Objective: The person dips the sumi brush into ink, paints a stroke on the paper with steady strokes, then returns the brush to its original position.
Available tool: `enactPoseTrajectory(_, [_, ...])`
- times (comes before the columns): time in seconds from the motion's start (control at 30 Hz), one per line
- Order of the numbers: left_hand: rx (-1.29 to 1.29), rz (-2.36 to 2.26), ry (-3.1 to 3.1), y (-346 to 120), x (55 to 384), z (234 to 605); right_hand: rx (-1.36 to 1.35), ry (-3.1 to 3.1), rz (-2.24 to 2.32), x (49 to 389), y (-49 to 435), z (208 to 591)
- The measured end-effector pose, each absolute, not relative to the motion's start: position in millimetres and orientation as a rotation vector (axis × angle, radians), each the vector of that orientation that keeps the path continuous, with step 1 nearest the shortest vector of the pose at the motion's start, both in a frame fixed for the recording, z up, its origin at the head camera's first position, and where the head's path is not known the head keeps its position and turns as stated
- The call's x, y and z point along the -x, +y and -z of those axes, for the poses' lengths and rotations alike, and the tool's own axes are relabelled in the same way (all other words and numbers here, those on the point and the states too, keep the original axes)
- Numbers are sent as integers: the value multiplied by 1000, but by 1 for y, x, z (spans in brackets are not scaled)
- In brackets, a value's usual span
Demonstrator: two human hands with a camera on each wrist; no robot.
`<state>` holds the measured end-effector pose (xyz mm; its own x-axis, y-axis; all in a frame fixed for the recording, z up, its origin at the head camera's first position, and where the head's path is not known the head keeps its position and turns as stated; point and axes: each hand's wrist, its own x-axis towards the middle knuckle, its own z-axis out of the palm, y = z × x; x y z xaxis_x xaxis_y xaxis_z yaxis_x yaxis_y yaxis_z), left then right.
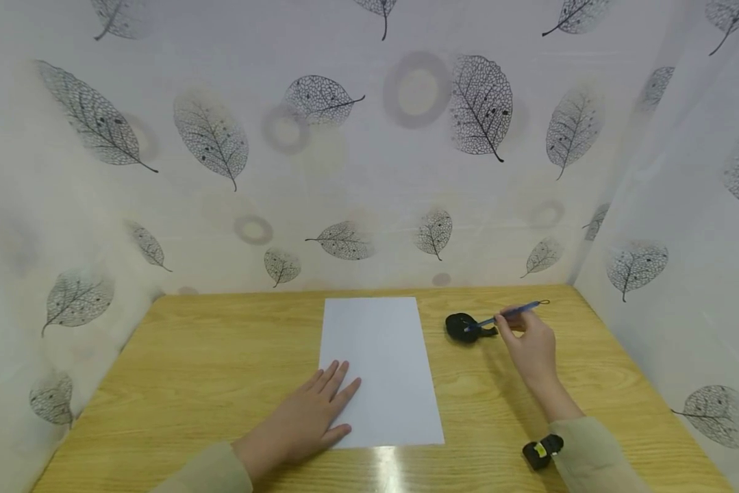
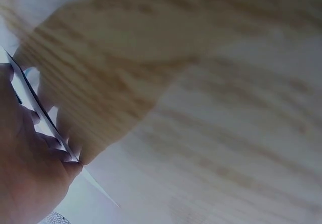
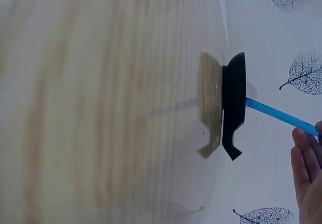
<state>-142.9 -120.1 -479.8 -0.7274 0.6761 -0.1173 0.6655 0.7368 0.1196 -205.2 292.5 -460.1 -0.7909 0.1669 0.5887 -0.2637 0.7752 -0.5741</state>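
A white sheet of paper (image 1: 384, 370) lies on the wooden table, and my left hand (image 1: 307, 418) rests on its lower left edge with the fingers spread. In the left wrist view, that hand (image 2: 35, 178) is seen side-on along the thin paper edge. My right hand (image 1: 532, 346) pinches a blue writing brush (image 1: 520, 310) with a loop at its upper end. The brush slants down leftward, its lower end inside a small black ink dish (image 1: 457, 322) to the right of the paper. In the right wrist view, the dish's (image 3: 234, 98) rim hides the brush tip.
A wooden table (image 1: 209, 363) spans the space, with white leaf-printed curtains (image 1: 369, 178) at its back and sides. Beside my right sleeve is a black strapped device (image 1: 537, 453) with a yellow-green mark.
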Motion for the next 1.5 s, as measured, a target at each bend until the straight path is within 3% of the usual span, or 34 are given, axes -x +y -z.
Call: enactPoseTrajectory(1.5, [-1128,-124,2796,-123,138,482,70,-2116,-976,200,306,454])
